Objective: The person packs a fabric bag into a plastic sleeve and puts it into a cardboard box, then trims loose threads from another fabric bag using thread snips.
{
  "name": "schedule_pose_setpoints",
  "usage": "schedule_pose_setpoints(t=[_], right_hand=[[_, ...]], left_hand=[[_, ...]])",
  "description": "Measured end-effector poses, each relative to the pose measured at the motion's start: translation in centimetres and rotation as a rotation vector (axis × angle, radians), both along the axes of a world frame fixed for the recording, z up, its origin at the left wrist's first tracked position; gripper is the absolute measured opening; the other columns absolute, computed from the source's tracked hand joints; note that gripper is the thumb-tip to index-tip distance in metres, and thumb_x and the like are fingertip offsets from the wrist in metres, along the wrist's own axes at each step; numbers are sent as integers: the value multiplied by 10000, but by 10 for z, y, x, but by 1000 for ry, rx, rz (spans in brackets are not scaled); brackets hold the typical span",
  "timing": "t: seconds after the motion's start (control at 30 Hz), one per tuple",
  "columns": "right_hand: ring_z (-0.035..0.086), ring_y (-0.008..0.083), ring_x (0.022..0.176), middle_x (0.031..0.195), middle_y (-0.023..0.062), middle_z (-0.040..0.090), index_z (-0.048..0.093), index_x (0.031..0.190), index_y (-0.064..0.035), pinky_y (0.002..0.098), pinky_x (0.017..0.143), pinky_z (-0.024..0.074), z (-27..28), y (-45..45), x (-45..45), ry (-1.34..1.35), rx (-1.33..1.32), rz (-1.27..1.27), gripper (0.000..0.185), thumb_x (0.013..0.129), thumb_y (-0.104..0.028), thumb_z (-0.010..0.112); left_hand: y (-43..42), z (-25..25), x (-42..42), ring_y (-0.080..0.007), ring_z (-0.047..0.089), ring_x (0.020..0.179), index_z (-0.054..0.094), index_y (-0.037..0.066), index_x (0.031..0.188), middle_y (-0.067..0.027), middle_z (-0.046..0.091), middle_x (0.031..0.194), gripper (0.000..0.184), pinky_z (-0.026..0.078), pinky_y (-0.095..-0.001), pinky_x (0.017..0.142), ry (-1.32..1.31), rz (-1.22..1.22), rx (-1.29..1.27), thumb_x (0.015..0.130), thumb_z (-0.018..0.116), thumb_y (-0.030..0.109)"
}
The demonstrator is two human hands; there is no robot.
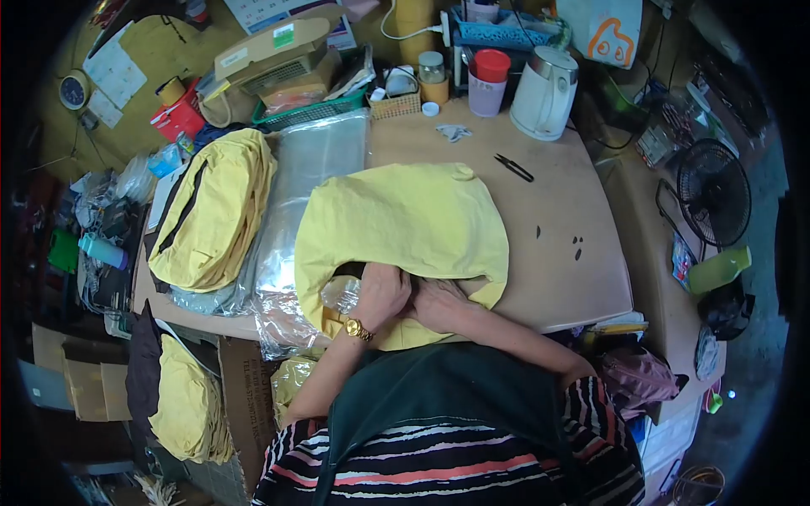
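Note:
A yellow cloth bag (pixel 405 207) lies on the table in front of me, its opening turned towards my body. At that opening my left hand (pixel 384 291), with a gold watch on the wrist, is closed with the fingers curled in against the cloth. My right hand (pixel 439 305) is close beside it, reaching under the bag's edge, and its fingers are hidden. Clear plastic shows through the opening left of my hands. Whatever lies deeper inside the bag cannot be seen.
To the left, a stack of yellow cloth bags (pixel 224 211) rests beside clear plastic sleeves (pixel 316 152). Black thread snips (pixel 514 167) and small dark pieces (pixel 578 247) lie to the right. A white kettle (pixel 545 94), cups and baskets line the back; a black fan (pixel 714 192) stands right.

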State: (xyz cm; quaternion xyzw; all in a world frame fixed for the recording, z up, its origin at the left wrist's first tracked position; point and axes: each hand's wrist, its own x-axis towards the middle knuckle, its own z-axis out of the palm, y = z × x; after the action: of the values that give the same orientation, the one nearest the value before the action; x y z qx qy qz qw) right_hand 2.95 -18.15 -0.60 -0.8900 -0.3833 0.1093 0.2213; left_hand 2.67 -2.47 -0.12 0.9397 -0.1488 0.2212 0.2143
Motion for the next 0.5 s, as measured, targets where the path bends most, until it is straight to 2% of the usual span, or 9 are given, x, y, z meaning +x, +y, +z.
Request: schedule_pose_setpoints(t=[0.07,0.1,0.13,0.2,0.23,0.27,0.33,0.43,0.5], right_hand=[[545,409,1110,1149,284,588,595,1106,91,492,974,405,5,-3,-7,45,-113,-4,579,915,-452,535],[487,407,1186,1234,273,535,562,1170,77,507,1009,367,5,-3,-9,107,-101,-36,624,911,-490,526],[428,404,1263,1319,262,483,529,1234,63,521,1044,330,5,-4,-11,169,-89,-66,676,906,-528,517],[439,397,1253,1307,255,491,515,1245,62,518,1040,334,-5,-7,-17,140,-36,-96,672,909,-521,516],[449,391,1242,1296,249,500,500,1255,61,515,1037,338,-8,-7,-18,94,19,-121,669,913,-514,516],[449,391,1242,1296,249,500,500,1255,61,515,1037,338,-10,-8,-18,93,20,-121,669,913,-514,516],[513,382,1168,1145,257,578,540,1172,70,484,998,388,-12,-11,-20,-32,22,-46,559,935,-435,517],[499,364,1190,1135,230,589,553,1154,61,473,1001,387,-8,-15,-20,-1,65,-51,524,941,-416,517],[504,361,1186,1145,222,589,554,1152,57,475,1002,387,-13,-16,-19,-30,52,-21,517,944,-414,512]], left_hand=[[2,-13,0,-390,613,710,658,-10,854,-207,645,772,195,475,-497,687,93,-61,99,784,571,150],[6,-13,-1,-395,602,897,655,-9,979,-214,658,954,260,468,-477,792,323,-81,167,806,555,158],[4,-14,2,-395,602,897,655,-9,979,-214,658,954,260,468,-477,792,330,-88,168,806,555,158],[-4,-5,7,-369,618,917,655,17,1035,-189,667,995,314,473,-473,803,513,95,356,810,575,221],[-1,-17,3,-353,625,955,643,38,1104,-175,664,1054,383,478,-462,798,301,107,291,815,583,283],[0,-19,4,-353,625,955,643,38,1104,-175,664,1054,383,478,-462,798,300,107,292,815,583,283],[2,-24,4,-352,613,1008,626,44,1158,-174,646,1126,436,474,-460,820,94,20,267,823,575,317],[4,-12,4,-350,589,1075,626,45,1161,-189,621,1186,431,453,-472,895,185,10,437,829,572,314],[1,-19,11,-346,578,1102,618,37,1172,-207,611,1191,443,429,-472,945,247,-72,348,820,579,305]])
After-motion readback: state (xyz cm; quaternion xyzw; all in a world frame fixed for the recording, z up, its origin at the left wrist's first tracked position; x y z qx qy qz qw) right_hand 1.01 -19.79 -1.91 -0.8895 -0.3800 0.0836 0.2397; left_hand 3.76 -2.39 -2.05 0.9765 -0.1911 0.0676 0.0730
